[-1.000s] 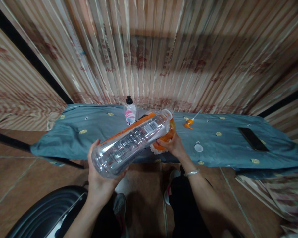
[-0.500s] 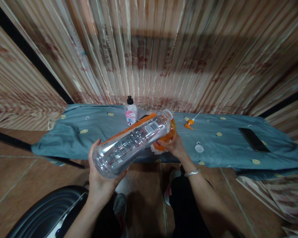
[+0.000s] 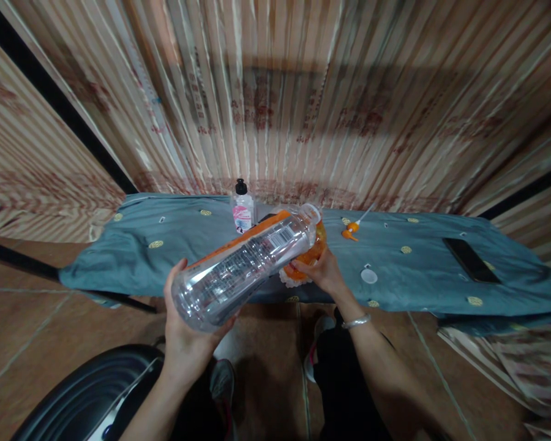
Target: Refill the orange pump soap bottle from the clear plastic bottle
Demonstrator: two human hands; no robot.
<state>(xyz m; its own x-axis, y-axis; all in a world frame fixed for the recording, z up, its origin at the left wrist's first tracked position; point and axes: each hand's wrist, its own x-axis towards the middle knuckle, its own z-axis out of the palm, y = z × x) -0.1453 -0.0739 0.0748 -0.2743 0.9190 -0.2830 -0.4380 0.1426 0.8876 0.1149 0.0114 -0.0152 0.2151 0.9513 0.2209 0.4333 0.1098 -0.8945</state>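
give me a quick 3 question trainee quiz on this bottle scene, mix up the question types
1. True or false: the left hand holds the clear plastic bottle upright on the table.
2. Multiple choice: what lies flat at the right end of the blue-grey cloth? A) a spoon B) a dark phone C) a cup
3. Fill in: the right hand grips an ____-coloured container at the big bottle's mouth.

Key
1. False: it is tilted, base toward the person, mouth toward the container.
2. B, the dark phone.
3. Orange. The small bottle with a black cap stands untouched behind.
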